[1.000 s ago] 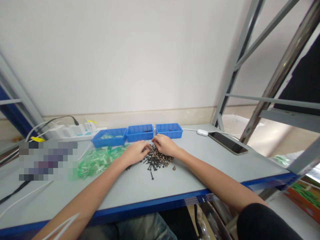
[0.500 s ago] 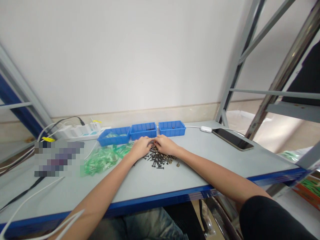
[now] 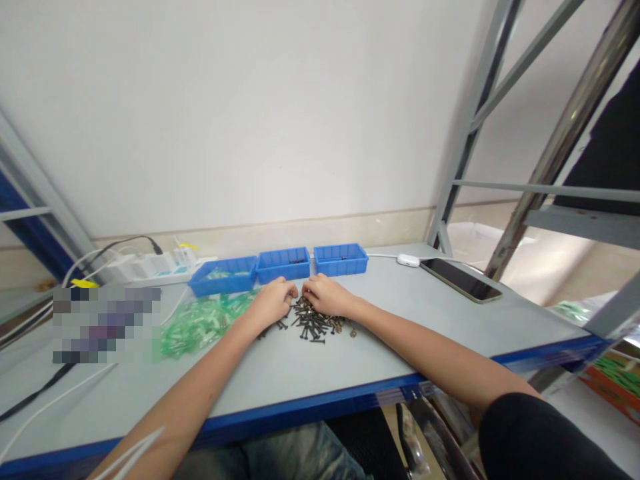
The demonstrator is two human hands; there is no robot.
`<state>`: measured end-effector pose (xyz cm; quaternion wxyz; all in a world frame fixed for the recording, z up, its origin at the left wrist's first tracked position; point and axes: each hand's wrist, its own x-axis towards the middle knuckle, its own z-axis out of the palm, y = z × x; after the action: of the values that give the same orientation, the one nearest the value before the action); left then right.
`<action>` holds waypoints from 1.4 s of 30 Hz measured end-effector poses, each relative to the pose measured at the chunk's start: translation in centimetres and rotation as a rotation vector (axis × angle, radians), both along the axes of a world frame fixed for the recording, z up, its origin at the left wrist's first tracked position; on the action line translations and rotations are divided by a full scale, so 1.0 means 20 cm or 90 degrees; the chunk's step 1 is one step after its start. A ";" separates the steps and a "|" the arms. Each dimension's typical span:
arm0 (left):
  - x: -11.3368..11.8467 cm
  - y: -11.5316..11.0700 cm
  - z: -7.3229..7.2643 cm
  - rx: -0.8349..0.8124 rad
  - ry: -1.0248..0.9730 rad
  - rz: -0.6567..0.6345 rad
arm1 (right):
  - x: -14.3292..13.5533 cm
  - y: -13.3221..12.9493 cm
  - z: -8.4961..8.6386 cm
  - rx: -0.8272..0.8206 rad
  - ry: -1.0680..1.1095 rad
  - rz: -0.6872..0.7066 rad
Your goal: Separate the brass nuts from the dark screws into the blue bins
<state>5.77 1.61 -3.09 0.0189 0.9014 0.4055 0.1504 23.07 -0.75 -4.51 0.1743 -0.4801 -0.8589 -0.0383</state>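
Note:
A pile of dark screws (image 3: 313,325) mixed with brass-coloured pieces (image 3: 340,325) lies on the grey table. At the pile's left edge is my left hand (image 3: 274,301), its fingers curled together; what they hold is too small to make out. My right hand (image 3: 324,295) rests over the back of the pile, fingers bent and pinched, their contents hidden. Just behind the hands stand three blue bins: the left bin (image 3: 223,276) has pale green pieces, the middle bin (image 3: 283,265) a few dark ones, the right bin (image 3: 341,260) a small dark item.
Green plastic packets (image 3: 200,323) lie left of my left hand. A power strip (image 3: 155,267) with cables stands at the back left. To the right are a white earphone case (image 3: 409,261) and a phone (image 3: 460,280). A metal shelf frame (image 3: 463,153) rises at the right.
My left hand has moved slightly left and down, away from my right hand, so a gap now shows between them. The view has shifted slightly.

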 end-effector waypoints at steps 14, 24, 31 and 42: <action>0.01 -0.01 0.00 0.001 -0.026 -0.009 | 0.00 0.01 -0.02 0.018 0.017 0.013; 0.02 -0.02 0.02 0.013 -0.170 -0.067 | 0.00 0.01 -0.02 0.089 0.154 -0.005; 0.03 -0.03 0.02 0.012 -0.184 -0.094 | -0.01 0.00 -0.01 0.112 0.146 -0.002; 0.04 0.00 -0.01 0.030 -0.204 -0.038 | -0.02 -0.01 -0.01 0.120 0.166 -0.024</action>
<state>6.49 1.54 -3.31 0.0664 0.8776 0.3670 0.3014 22.68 -0.99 -4.65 0.3279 -0.4784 -0.8125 -0.0591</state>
